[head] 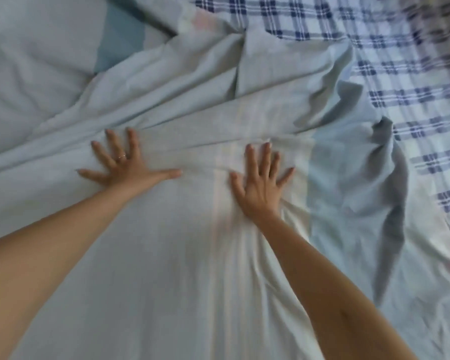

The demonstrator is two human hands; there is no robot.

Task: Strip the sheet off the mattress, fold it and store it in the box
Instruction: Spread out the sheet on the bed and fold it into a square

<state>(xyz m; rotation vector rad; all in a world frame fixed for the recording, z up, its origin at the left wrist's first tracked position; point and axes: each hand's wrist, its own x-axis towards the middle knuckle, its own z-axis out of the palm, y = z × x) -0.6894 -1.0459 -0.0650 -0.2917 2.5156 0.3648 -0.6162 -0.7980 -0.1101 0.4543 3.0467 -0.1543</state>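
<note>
From the head camera, the pale sheet (166,268) lies loose and rumpled over the plaid mattress (416,105). The left hand (126,165) and right hand (261,183) press flat on it, fingers spread. Stripping seems done and folding barely begun; no box is in view.

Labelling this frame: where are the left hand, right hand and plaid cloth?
left hand (125,169), head view, back of hand
right hand (260,187), head view, back of hand
plaid cloth (413,101), head view, bare part

Soft matt cloth everywhere: the pale sheet (182,268) is creased woven fabric, the blue-checked cover (405,81) at upper right equally matt, with a shiny metal ring (122,157).
</note>
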